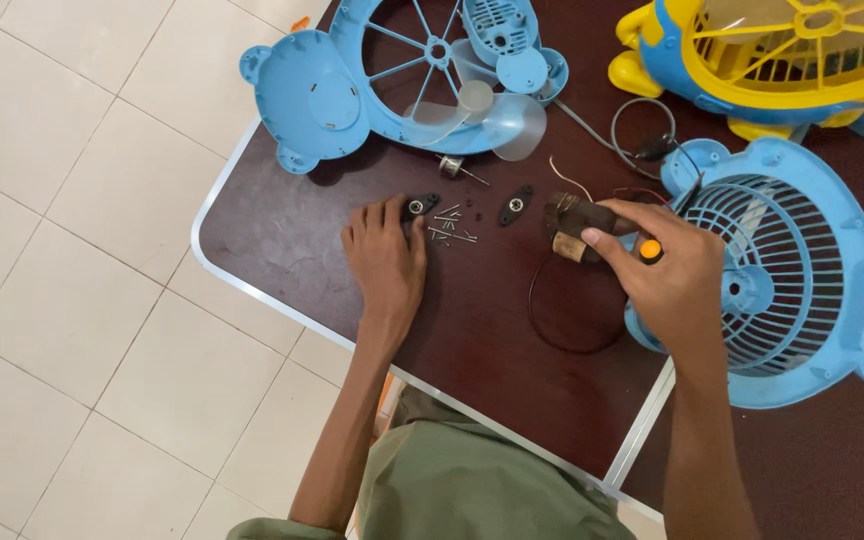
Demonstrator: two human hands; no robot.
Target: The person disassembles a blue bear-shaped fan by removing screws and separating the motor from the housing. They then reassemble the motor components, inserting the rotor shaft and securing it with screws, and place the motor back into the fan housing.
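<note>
The left hand (384, 262) is lying palm-down on the dark brown counter (282, 240), its fingers (377, 215) spread flat and holding nothing, with the fingertips touching a small black oval bracket (420, 207) sitting at its 1 o'clock. Just beside that bracket, at the hand's 2 o'clock, a scatter of small screws (452, 225) is resting on the counter, and a second black oval bracket (516, 205) is lying beyond them at 3 o'clock. The right hand (667, 275) is gripping a small brown motor (577, 222), the fingers curled closed around it and the thumb pressing along its lower side; an orange knob (650, 250) is showing at the hand's knuckles. Thin wires are running from the motor, one black wire (562, 320) looping on the counter at the right hand's 8 o'clock. A blue fan grille housing (802, 280) is lying at the right hand's 3 o'clock, partly under the wrist. At the left hand's 12 o'clock, a second blue fan housing (332, 100) with open spokes is resting well apart from the fingers, with a translucent fan blade (492, 115) on it and a small metal shaft part (455, 168) near its lower edge. A yellow and blue fan (782, 50) is standing at the right hand's 1 o'clock. White floor tiles (72, 300) are showing at the counter's 9 o'clock.
</note>
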